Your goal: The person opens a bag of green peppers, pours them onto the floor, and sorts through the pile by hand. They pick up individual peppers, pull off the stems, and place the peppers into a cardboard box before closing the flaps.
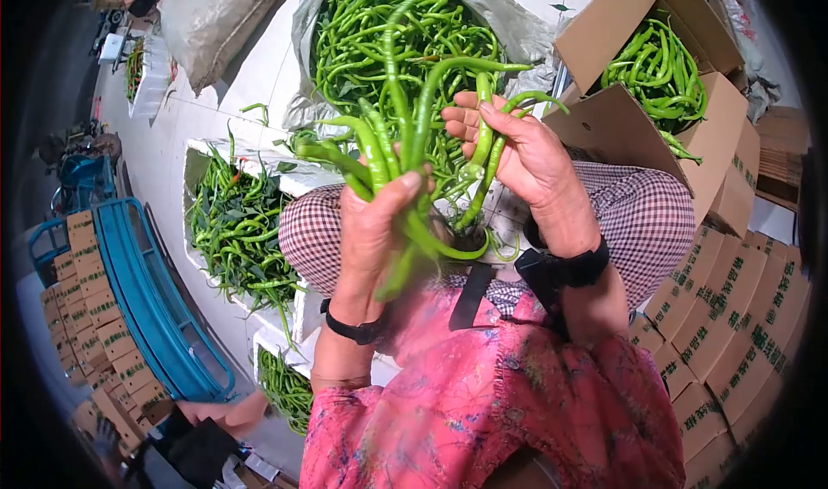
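Note:
My left hand (379, 222) is closed round a bunch of long green chili peppers (376, 148), their ends sticking out above and below the fist. To its right, my right hand (530, 157) pinches a couple more green chili peppers (484, 125) between thumb and fingers, palm turned up. Both hands are raised over my lap. Just beyond them a big open sack (305, 32) is heaped with green chili peppers (362, 23), and the held peppers cover part of that heap.
At right stands an open cardboard box (617, 127) holding green peppers. Left of my knee is a white foam box (197, 157) of peppers and leaves, with another pepper-filled box below. Stacked cartons (733, 308) fill the lower right. A blue cart (142, 291) and a full sack (216, 23) are at left.

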